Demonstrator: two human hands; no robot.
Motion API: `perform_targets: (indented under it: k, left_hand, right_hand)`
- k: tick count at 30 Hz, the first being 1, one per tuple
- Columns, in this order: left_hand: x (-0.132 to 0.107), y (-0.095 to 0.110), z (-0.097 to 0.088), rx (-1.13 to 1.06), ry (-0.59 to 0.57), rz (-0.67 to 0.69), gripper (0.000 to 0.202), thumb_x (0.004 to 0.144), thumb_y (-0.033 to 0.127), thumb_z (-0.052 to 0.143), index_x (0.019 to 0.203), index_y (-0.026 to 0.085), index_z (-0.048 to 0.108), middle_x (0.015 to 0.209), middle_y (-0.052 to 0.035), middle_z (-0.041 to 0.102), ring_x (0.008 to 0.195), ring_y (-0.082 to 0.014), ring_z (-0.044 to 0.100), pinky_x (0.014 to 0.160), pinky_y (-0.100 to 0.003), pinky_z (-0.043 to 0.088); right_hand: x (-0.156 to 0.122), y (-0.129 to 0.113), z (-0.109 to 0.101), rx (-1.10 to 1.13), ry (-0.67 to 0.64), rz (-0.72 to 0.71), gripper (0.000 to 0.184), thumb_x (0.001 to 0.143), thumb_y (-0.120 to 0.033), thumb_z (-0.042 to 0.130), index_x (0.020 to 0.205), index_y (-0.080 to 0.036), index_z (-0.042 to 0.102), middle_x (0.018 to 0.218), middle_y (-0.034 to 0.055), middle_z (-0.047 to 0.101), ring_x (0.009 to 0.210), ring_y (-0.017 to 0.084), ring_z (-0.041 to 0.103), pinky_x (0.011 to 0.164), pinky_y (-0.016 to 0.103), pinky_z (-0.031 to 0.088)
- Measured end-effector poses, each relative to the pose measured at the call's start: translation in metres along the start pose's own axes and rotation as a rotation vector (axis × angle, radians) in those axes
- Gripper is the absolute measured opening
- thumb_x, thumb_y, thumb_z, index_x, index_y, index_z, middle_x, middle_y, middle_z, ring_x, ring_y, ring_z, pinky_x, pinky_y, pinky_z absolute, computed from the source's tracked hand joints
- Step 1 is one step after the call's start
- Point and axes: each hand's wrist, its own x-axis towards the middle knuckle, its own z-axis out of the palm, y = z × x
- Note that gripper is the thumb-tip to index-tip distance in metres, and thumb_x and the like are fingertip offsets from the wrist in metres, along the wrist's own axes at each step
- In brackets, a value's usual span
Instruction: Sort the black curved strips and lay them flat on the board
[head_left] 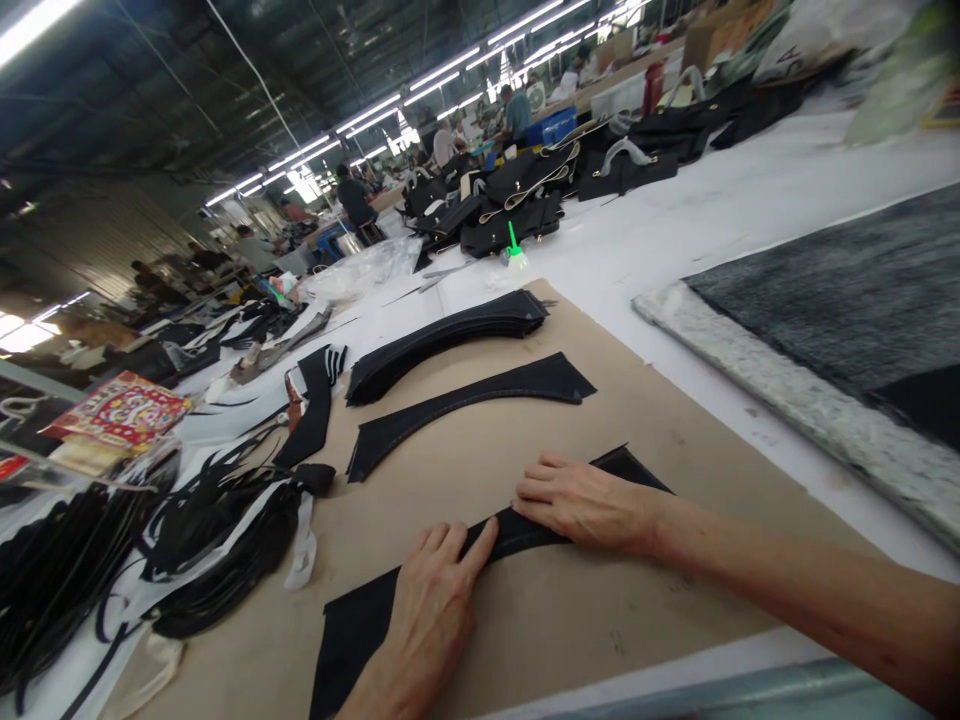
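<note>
Head cam: left hand (pixel 436 590) and right hand (pixel 585 507) both unclenched, pressed onto a black strip (pixel 519 532), lookalike piece (pixel 472 394) at 12 o'clock.

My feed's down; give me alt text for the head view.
A person's left hand and right hand rest on a curved black piece on a brown sheet. Beyond it lie a similar piece and a stack of more; dark cords are heaped at picture left, a green-tipped bottle farther back.

The nearest strip (pixel 523 532) lies on the sheet (pixel 720 500), before the stack (pixel 450 340).
</note>
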Motion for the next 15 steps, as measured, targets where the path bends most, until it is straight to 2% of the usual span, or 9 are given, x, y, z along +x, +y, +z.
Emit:
perform_targets:
  k: [3,6,9,13,15]
  left_hand:
    - [0.004,0.003,-0.001,0.002,0.011,-0.022,0.063,0.080,-0.002,0.039,0.134,0.027,0.049,0.095,-0.0073,0.055,0.085,-0.0210,0.052,0.074,-0.035,0.045]
    - [0.010,0.009,-0.002,-0.094,0.018,-0.016,0.051,0.082,-0.001,0.038,0.124,0.019,0.057,0.105,-0.0092,0.056,0.093,-0.0218,0.052,0.080,-0.036,0.045]
    - [0.019,0.016,-0.001,-0.180,-0.025,-0.022,0.042,0.083,-0.001,0.037,0.114,0.014,0.060,0.101,-0.0083,0.058,0.091,-0.0213,0.051,0.081,-0.037,0.045]
    - [0.026,0.022,-0.003,-0.090,-0.037,-0.009,0.062,0.082,-0.002,0.036,0.138,0.023,0.043,0.098,-0.0069,0.058,0.088,-0.0226,0.050,0.076,-0.037,0.044]
    - [0.028,0.023,-0.004,-0.037,-0.041,0.001,0.067,0.081,-0.003,0.036,0.141,0.027,0.040,0.098,-0.0070,0.057,0.087,-0.0230,0.051,0.075,-0.038,0.044]
  right_hand:
    - [-0.007,0.004,-0.003,-0.015,0.001,0.000,0.013,0.095,-0.016,0.051,0.088,-0.016,0.061,0.084,0.0025,0.060,0.076,0.017,0.048,0.071,0.032,0.033]
    - [-0.013,0.006,-0.006,-0.033,0.000,0.004,0.012,0.095,-0.015,0.050,0.090,-0.016,0.061,0.084,0.0027,0.060,0.077,0.017,0.048,0.070,0.033,0.032]
    - [-0.019,0.009,-0.009,-0.043,-0.005,0.011,0.014,0.096,-0.014,0.049,0.089,-0.016,0.061,0.084,0.0029,0.059,0.077,0.017,0.048,0.071,0.033,0.032]
    - [-0.027,0.012,-0.012,-0.047,-0.012,0.026,0.015,0.096,-0.015,0.048,0.090,-0.016,0.061,0.085,0.0023,0.059,0.077,0.018,0.048,0.072,0.033,0.033]
    - [-0.031,0.014,-0.012,-0.050,-0.017,0.033,0.012,0.095,-0.015,0.050,0.090,-0.016,0.061,0.085,0.0020,0.059,0.078,0.018,0.048,0.073,0.033,0.033]
